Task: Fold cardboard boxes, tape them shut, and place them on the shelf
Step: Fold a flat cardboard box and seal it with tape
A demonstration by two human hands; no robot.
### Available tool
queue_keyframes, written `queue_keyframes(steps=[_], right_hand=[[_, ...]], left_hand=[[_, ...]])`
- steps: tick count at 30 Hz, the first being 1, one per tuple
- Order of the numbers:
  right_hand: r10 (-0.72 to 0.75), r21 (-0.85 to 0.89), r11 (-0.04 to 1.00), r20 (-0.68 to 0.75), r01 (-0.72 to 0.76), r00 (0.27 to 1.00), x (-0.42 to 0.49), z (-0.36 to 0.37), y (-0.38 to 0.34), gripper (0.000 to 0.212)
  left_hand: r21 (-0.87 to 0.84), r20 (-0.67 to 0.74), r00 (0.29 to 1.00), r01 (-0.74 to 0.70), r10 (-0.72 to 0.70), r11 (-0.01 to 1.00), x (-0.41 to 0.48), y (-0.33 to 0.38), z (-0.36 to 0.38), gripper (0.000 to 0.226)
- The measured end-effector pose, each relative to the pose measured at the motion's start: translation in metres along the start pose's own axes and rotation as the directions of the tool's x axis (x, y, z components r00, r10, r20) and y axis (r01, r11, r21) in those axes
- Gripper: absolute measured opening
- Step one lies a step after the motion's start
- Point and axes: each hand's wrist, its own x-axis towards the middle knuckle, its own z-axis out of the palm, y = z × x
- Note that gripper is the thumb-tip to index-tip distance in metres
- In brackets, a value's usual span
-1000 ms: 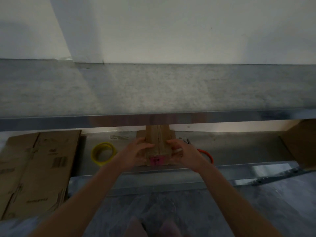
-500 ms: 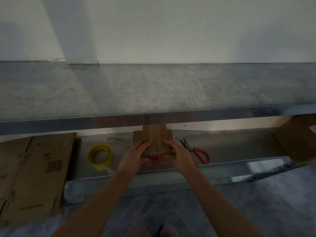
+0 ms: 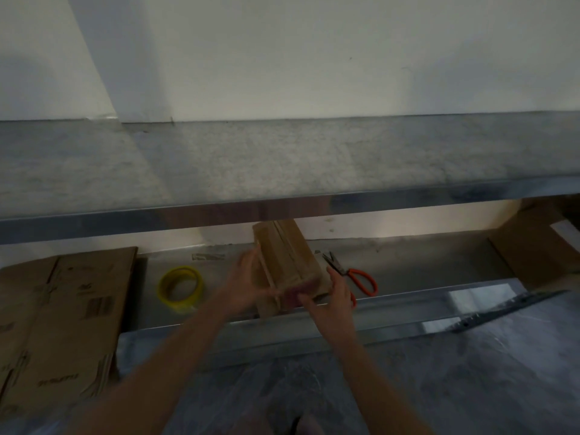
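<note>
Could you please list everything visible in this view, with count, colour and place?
small cardboard box: one, brown with a pink patch on its near end, tilted above the lower shelf, between both hands
tape roll: one, yellow, on the lower shelf, left of the box
scissors: one pair, orange handles, on the lower shelf, right of the box
flattened cardboard: a stack, number unclear, brown, far left
larger cardboard box: one, brown, far right
upper shelf: one, grey metal, bare
lower shelf: one, grey metal
wall: white, behind
plastic sheeting: clear, on the floor
left hand: holds the box's left side
right hand: holds its near right corner
</note>
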Motion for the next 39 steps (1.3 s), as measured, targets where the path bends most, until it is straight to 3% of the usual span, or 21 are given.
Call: queue_keyframes(steps=[4, 6, 9, 13, 18, 21, 24, 26, 28, 31, 34, 39], right_hand=[[0.19, 0.132, 0.973, -0.004, -0.187, 0.982, -0.007, 0.021, -0.011, 0.103], [0.218, 0.249, 0.944, 0.03, -0.219, 0.975, -0.008, 0.031, -0.018, 0.108], [0.204, 0.332, 0.923, 0.007, -0.195, 0.979, -0.005, 0.043, -0.012, 0.116], [0.173, 0.37, 0.917, -0.032, -0.149, 0.985, -0.004, 0.043, -0.009, 0.106], [0.234, 0.588, 0.802, -0.15, -0.104, 0.961, 0.0, 0.03, -0.001, 0.057], [0.173, 0.412, 0.906, -0.162, -0.093, 0.971, 0.006, 0.019, 0.002, 0.048], [0.107, 0.052, 0.993, -0.103, -0.102, 0.989, 0.014, 0.003, 0.002, 0.071], [0.101, -0.003, 0.995, -0.075, -0.101, 0.992, 0.021, -0.002, -0.003, 0.077], [0.108, 0.186, 0.978, -0.083, -0.091, 0.991, 0.024, 0.0, -0.01, 0.084], [0.239, 0.555, 0.818, -0.092, -0.149, 0.967, 0.024, 0.013, -0.015, 0.093], [0.323, 0.561, 0.8, -0.105, -0.212, 0.941, 0.017, 0.03, -0.007, 0.094], [0.147, 0.578, 0.797, 0.097, -0.176, 0.984, 0.013, 0.027, -0.002, 0.08]], left_hand=[[0.141, 0.197, 0.975, -0.133, 0.104, 0.981, 0.039, 0.003, -0.042, 0.12], [0.156, 0.179, 0.979, -0.125, 0.097, 0.98, 0.054, 0.005, -0.051, 0.107], [0.195, 0.204, 0.977, -0.103, 0.062, 0.975, 0.072, -0.001, -0.054, 0.109], [0.132, 0.192, 0.979, -0.098, 0.072, 0.986, 0.069, -0.012, -0.05, 0.103], [0.167, -0.106, 0.992, -0.054, 0.072, 0.984, 0.026, -0.026, -0.033, 0.093], [0.129, -0.145, 0.989, -0.015, 0.034, 0.991, -0.004, -0.031, -0.019, 0.108], [0.066, -0.04, 0.999, 0.03, -0.027, 0.997, -0.029, -0.037, -0.005, 0.132], [0.061, 0.044, 0.999, 0.014, -0.017, 0.998, -0.038, -0.041, -0.001, 0.134], [0.018, 0.052, 0.999, -0.002, 0.001, 1.0, -0.038, -0.041, -0.002, 0.125], [-0.035, -0.096, 0.992, -0.088, 0.085, 0.995, -0.032, -0.035, -0.008, 0.108], [-0.062, -0.09, 0.991, -0.101, 0.095, 0.993, -0.039, -0.036, -0.004, 0.109], [0.101, -0.29, 0.956, -0.013, 0.042, 0.995, -0.075, -0.04, 0.037, 0.122]])
